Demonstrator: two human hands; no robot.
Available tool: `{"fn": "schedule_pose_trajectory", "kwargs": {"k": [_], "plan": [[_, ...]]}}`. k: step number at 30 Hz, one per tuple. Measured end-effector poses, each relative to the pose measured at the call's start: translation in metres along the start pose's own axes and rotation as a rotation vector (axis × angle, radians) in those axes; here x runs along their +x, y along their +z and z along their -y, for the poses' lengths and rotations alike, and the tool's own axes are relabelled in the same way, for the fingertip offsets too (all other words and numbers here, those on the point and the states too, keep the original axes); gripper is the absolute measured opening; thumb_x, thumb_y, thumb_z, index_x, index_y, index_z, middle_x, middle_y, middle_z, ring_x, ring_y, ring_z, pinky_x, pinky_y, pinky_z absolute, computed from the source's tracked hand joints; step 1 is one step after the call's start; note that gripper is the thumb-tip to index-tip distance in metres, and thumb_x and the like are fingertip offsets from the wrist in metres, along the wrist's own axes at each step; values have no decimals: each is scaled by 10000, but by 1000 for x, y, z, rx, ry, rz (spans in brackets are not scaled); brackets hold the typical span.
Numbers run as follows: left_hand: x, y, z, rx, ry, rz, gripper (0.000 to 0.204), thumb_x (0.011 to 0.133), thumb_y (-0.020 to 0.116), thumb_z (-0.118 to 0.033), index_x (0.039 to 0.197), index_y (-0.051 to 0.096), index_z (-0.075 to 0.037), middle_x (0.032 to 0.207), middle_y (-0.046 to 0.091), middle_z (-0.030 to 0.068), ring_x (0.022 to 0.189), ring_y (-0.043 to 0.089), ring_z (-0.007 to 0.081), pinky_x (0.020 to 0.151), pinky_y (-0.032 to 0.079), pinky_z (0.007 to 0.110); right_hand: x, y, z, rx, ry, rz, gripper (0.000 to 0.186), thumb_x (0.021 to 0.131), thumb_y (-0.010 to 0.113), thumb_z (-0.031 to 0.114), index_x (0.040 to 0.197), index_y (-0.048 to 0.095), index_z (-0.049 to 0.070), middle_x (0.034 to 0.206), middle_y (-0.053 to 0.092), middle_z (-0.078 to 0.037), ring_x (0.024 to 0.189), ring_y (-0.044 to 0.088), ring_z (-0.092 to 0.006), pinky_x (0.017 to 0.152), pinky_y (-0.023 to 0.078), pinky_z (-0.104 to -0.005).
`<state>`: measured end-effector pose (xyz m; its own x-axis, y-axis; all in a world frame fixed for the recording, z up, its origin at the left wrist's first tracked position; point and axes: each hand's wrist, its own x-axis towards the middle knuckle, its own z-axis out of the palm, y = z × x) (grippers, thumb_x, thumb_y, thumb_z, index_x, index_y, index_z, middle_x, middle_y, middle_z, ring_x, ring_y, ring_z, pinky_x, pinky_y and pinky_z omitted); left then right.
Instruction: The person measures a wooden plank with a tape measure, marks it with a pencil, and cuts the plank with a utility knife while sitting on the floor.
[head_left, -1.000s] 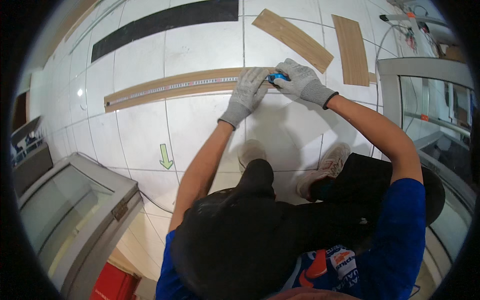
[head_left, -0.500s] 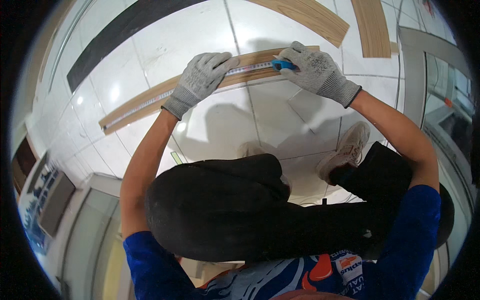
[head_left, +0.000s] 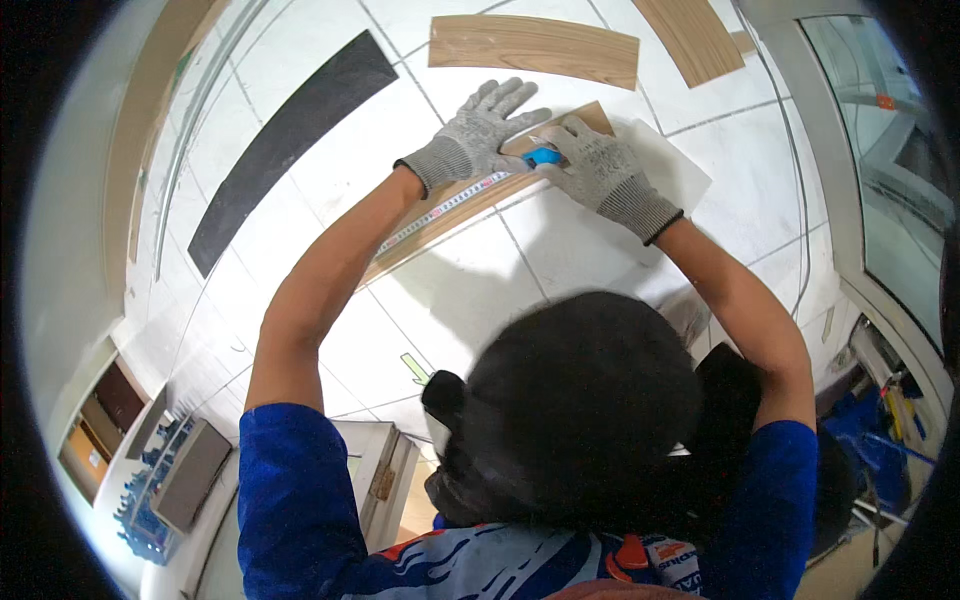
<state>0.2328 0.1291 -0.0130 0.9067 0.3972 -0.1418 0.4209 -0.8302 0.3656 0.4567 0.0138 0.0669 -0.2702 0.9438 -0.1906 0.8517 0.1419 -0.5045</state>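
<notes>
At one o'clock, over the board (head_left: 470, 212), the right hand (head_left: 592, 168) curls around the tape (head_left: 541, 157) while the left hand (head_left: 490, 127) spreads wide, visibly grasping nothing; the blade (head_left: 443, 210) reads best flat, straight toward eight o'clock.

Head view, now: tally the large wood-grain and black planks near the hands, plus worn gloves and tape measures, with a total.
Wood-grain planks: 3
Black plank: 1
Grey gloves: 2
Blue tape measure: 1
Total: 7
</notes>
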Motion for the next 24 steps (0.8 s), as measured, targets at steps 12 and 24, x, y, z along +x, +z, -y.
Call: {"fn": "schedule_pose_trajectory", "kwargs": {"k": [12, 24], "plan": [[-23, 12, 5, 144, 6, -266, 944, 899, 513, -840, 1610, 431, -224, 1697, 341, 130, 1588, 270, 319, 1328, 197, 496, -42, 130, 99, -214, -221, -15, 235, 1029, 529, 211, 1189, 638, 78, 1020, 724, -129, 885, 744, -281, 723, 579, -474], [-26, 9, -1, 26, 4, -335, 914, 885, 597, -805, 1544, 517, -177, 1638, 439, 116, 1546, 356, 290, 1319, 227, 478, -25, 174, 162, -31, 9, -190, 284, 1022, 533, 244, 1194, 662, 59, 944, 753, -190, 914, 747, -357, 807, 590, -504]]}}
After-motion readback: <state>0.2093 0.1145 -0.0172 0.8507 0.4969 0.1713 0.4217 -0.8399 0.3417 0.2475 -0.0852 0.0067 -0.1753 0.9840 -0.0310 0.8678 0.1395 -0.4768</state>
